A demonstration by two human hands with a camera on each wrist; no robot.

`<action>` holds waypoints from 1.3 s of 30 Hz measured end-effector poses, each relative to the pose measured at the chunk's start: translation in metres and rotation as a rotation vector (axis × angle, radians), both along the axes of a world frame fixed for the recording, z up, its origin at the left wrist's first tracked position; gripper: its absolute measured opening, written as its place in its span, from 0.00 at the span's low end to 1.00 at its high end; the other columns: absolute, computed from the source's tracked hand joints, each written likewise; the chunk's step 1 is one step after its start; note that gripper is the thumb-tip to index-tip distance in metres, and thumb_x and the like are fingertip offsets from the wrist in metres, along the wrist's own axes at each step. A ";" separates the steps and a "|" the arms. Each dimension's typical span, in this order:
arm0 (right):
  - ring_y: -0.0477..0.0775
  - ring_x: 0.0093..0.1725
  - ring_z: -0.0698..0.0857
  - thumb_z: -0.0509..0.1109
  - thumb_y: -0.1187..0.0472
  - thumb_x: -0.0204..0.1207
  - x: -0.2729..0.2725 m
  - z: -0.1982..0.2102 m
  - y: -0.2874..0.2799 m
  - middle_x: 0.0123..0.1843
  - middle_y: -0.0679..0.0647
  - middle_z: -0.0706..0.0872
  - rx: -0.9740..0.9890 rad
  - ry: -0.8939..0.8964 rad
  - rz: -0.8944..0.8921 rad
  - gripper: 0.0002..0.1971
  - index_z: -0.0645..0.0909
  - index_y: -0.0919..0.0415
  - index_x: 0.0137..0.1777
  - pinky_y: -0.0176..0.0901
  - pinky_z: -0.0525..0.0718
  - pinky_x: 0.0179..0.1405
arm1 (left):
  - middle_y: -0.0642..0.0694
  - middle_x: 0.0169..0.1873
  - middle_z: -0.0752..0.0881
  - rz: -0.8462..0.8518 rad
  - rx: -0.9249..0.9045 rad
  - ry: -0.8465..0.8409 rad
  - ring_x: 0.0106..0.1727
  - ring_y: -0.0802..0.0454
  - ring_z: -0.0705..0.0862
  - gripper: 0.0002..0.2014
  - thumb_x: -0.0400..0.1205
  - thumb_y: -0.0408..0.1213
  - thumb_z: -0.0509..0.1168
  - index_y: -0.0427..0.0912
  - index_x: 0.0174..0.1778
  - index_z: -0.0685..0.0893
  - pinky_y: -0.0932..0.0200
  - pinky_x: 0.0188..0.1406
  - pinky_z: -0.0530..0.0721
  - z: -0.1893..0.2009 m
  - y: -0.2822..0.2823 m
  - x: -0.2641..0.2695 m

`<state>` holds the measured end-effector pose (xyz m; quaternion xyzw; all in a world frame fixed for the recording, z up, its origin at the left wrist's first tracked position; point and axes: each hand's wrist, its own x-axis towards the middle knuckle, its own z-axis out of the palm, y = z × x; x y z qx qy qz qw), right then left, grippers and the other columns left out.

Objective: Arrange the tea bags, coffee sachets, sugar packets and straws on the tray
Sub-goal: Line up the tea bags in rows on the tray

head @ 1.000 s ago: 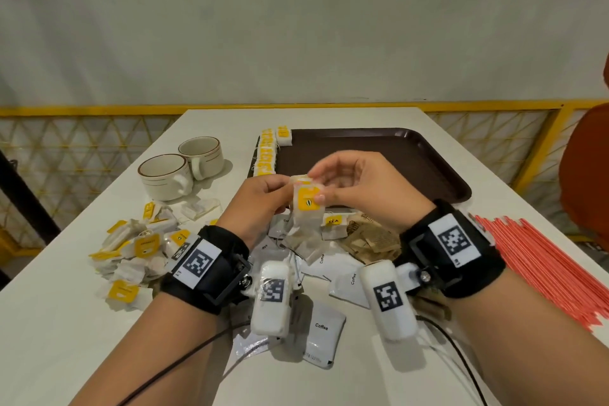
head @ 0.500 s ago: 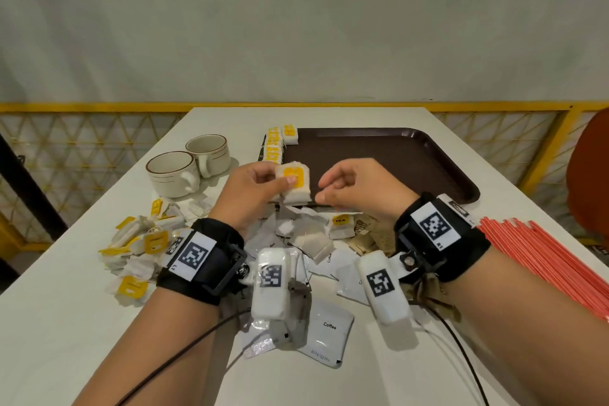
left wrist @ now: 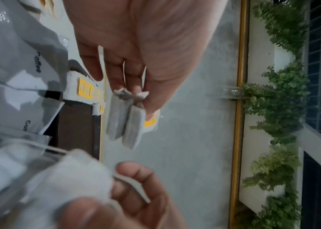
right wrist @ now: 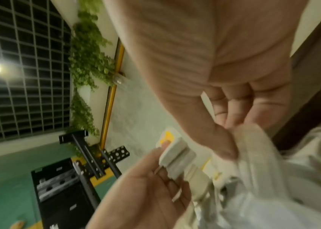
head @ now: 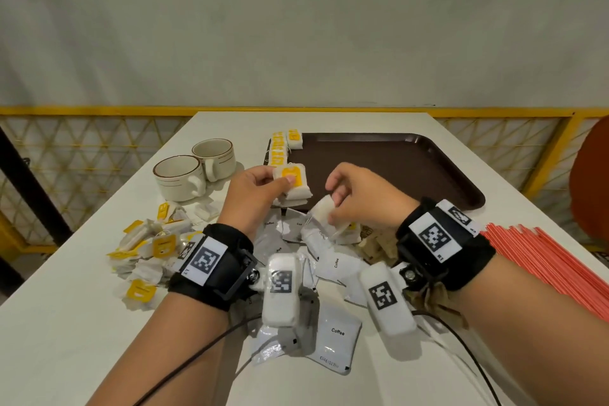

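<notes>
Left hand [head: 255, 194] pinching tea bags [head: 295, 184], right hand [head: 359, 199] gripping another

The head view looks down and forward over the table [head: 82, 323], hands at frame centre. Each wrist view sits close behind its own fingers, rolled sideways. All three share the held tea bags [head: 295, 183] [left wrist: 125, 117] [right wrist: 177, 158].

Left hand [head: 253, 194] and right hand [head: 357, 199] raised, fingers pinching.

One tray [head: 412, 171], two cups [head: 184, 178], a row of about five tea bags [head: 278, 150] on the tray's left edge; loose tea bags, coffee sachets [head: 336, 339] and straws [head: 543, 260] too many to count.
</notes>
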<state>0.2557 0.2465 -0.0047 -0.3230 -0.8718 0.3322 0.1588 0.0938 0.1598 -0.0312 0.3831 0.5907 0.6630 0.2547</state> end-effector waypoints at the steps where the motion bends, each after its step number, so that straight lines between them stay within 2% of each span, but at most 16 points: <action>1: 0.39 0.29 0.78 0.76 0.68 0.67 0.001 0.003 0.001 0.37 0.47 0.83 -0.001 0.067 -0.029 0.17 0.75 0.56 0.52 0.34 0.77 0.32 | 0.51 0.23 0.83 -0.001 -0.001 0.018 0.23 0.60 0.77 0.06 0.77 0.29 0.71 0.42 0.35 0.85 0.70 0.27 0.77 -0.001 0.001 0.003; 4: 0.38 0.26 0.76 0.73 0.68 0.68 -0.004 0.010 -0.001 0.33 0.47 0.81 0.044 0.206 -0.089 0.15 0.75 0.56 0.52 0.32 0.73 0.31 | 0.47 0.26 0.83 -0.019 -0.007 0.079 0.25 0.57 0.79 0.06 0.77 0.29 0.70 0.40 0.34 0.84 0.66 0.29 0.79 -0.003 0.003 0.011; 7: 0.40 0.27 0.74 0.71 0.69 0.68 -0.009 0.011 -0.004 0.31 0.46 0.78 0.112 0.241 -0.101 0.14 0.75 0.58 0.52 0.27 0.71 0.29 | 0.45 0.31 0.85 -0.006 -0.003 0.142 0.32 0.53 0.82 0.05 0.77 0.28 0.71 0.41 0.36 0.85 0.59 0.39 0.81 -0.006 0.005 0.012; 10: 0.41 0.27 0.73 0.70 0.69 0.69 -0.008 0.014 -0.001 0.30 0.47 0.76 0.111 0.299 -0.126 0.13 0.75 0.56 0.50 0.27 0.70 0.28 | 0.42 0.34 0.86 0.034 0.012 0.150 0.36 0.51 0.82 0.04 0.76 0.28 0.71 0.40 0.38 0.85 0.55 0.42 0.82 -0.006 0.004 0.008; 12: 0.42 0.26 0.73 0.69 0.70 0.69 -0.007 0.015 0.000 0.28 0.47 0.76 0.089 0.361 -0.127 0.13 0.75 0.55 0.50 0.30 0.71 0.30 | 0.41 0.34 0.87 0.040 0.020 0.143 0.35 0.51 0.82 0.03 0.75 0.27 0.72 0.38 0.38 0.86 0.53 0.42 0.83 -0.006 0.004 0.007; 15: 0.40 0.27 0.74 0.71 0.69 0.70 -0.012 0.012 -0.008 0.29 0.48 0.78 0.045 0.369 -0.038 0.15 0.76 0.56 0.55 0.35 0.77 0.35 | 0.42 0.31 0.86 -0.023 0.033 0.102 0.32 0.51 0.83 0.01 0.76 0.27 0.71 0.35 0.41 0.87 0.55 0.39 0.83 -0.004 0.003 0.012; 18: 0.41 0.30 0.79 0.69 0.67 0.75 -0.016 0.009 -0.014 0.33 0.50 0.83 -0.022 0.306 0.071 0.18 0.73 0.57 0.63 0.35 0.79 0.37 | 0.29 0.36 0.86 -0.105 0.060 0.047 0.34 0.44 0.83 0.06 0.76 0.26 0.70 0.29 0.47 0.87 0.52 0.40 0.84 -0.002 0.002 0.017; 20: 0.48 0.35 0.82 0.69 0.68 0.76 -0.015 0.011 -0.013 0.38 0.57 0.86 -0.092 0.318 0.077 0.18 0.72 0.56 0.64 0.42 0.84 0.39 | 0.26 0.40 0.86 -0.112 0.067 0.030 0.36 0.43 0.83 0.06 0.76 0.26 0.70 0.30 0.48 0.87 0.55 0.40 0.85 0.000 0.001 0.015; 22: 0.50 0.35 0.81 0.70 0.69 0.75 -0.012 0.014 -0.010 0.40 0.57 0.86 -0.072 0.326 0.070 0.17 0.76 0.57 0.62 0.45 0.85 0.41 | 0.29 0.39 0.87 -0.135 0.064 0.006 0.36 0.43 0.83 0.06 0.77 0.26 0.69 0.33 0.48 0.88 0.57 0.39 0.84 0.001 -0.001 0.015; 24: 0.45 0.33 0.79 0.73 0.70 0.73 -0.010 0.014 -0.008 0.40 0.52 0.82 -0.027 0.319 0.061 0.14 0.79 0.59 0.57 0.42 0.85 0.40 | 0.33 0.39 0.88 -0.169 0.051 -0.010 0.38 0.43 0.84 0.06 0.77 0.25 0.68 0.35 0.47 0.88 0.58 0.40 0.85 0.002 -0.001 0.015; 26: 0.44 0.31 0.78 0.76 0.70 0.71 -0.007 0.014 -0.006 0.41 0.51 0.81 -0.029 0.331 0.036 0.15 0.80 0.60 0.56 0.39 0.85 0.39 | 0.33 0.42 0.88 -0.184 0.039 -0.017 0.41 0.42 0.83 0.07 0.77 0.25 0.68 0.36 0.47 0.88 0.60 0.41 0.85 0.002 -0.001 0.015; 30: 0.44 0.32 0.82 0.78 0.68 0.70 0.000 0.013 -0.003 0.37 0.51 0.86 -0.146 0.377 0.000 0.16 0.79 0.63 0.56 0.37 0.84 0.37 | 0.30 0.44 0.86 -0.205 0.042 -0.065 0.43 0.40 0.80 0.06 0.77 0.26 0.68 0.37 0.47 0.88 0.62 0.39 0.85 0.005 -0.002 0.017; 34: 0.50 0.37 0.86 0.78 0.71 0.69 0.005 0.010 -0.004 0.37 0.54 0.87 -0.233 0.428 0.009 0.16 0.79 0.65 0.55 0.46 0.88 0.44 | 0.33 0.42 0.87 -0.199 0.018 -0.050 0.41 0.42 0.81 0.05 0.77 0.26 0.69 0.36 0.46 0.88 0.60 0.40 0.84 0.004 -0.001 0.017; 36: 0.53 0.39 0.85 0.78 0.72 0.68 0.006 0.008 -0.006 0.41 0.57 0.85 -0.223 0.437 0.013 0.16 0.80 0.65 0.55 0.49 0.89 0.44 | 0.38 0.38 0.87 -0.202 -0.005 -0.061 0.39 0.46 0.82 0.05 0.77 0.25 0.69 0.37 0.43 0.89 0.61 0.39 0.83 0.003 -0.001 0.019; 39: 0.61 0.40 0.86 0.79 0.69 0.68 0.006 0.007 -0.007 0.53 0.57 0.82 -0.042 0.388 0.051 0.14 0.85 0.57 0.53 0.52 0.90 0.47 | 0.47 0.28 0.85 -0.195 -0.054 -0.080 0.29 0.57 0.78 0.10 0.77 0.25 0.68 0.43 0.36 0.89 0.67 0.31 0.76 0.002 -0.002 0.021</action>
